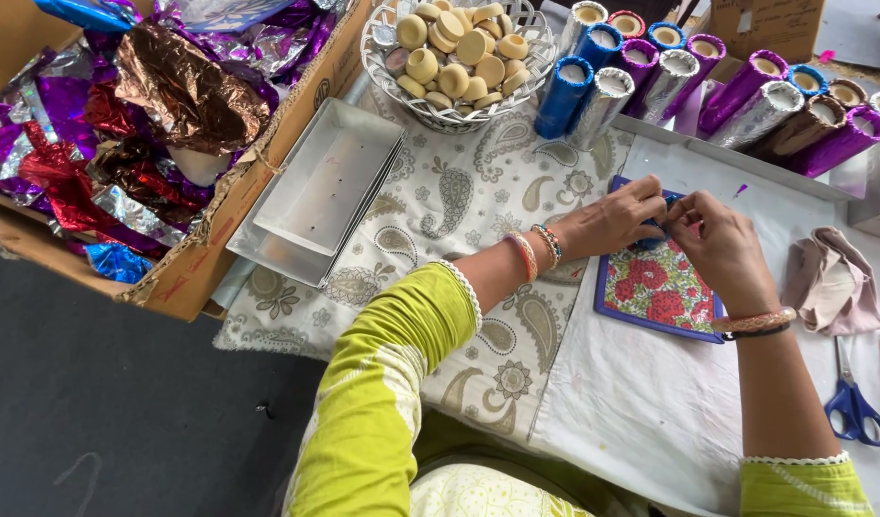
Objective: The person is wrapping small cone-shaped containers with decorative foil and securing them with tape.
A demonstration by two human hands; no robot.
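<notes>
Hands meet just right of the frame's centre, over a small floral mat (pixel 656 287) with a blue border. The left hand (pixel 617 218) and the right hand (pixel 718 241) both have their fingertips drawn together on a small blue foil-wrapped piece (pixel 656 233), pinching it between them just above the mat's upper edge; most of the piece is hidden by the fingers. Both wrists wear bangles, and the sleeves are lime green.

The mat lies on a white cloth (pixel 651 402), which overlaps a paisley-printed cloth (pixel 459 191) toward the centre. At top centre stands a white wire basket (pixel 456 117) piled with round tan discs (pixel 459 48). Along the top right runs a row of foil-covered tubes (pixel 708 81) in blue, silver, purple and brown. Stacked metal trays (pixel 320 191) sit left of centre. A cardboard box (pixel 229 220) of crumpled coloured foil scraps (pixel 153 105) fills the upper left. Blue-handled scissors (pixel 854 407) lie at the right edge, below a crumpled pinkish cloth (pixel 828 278).
</notes>
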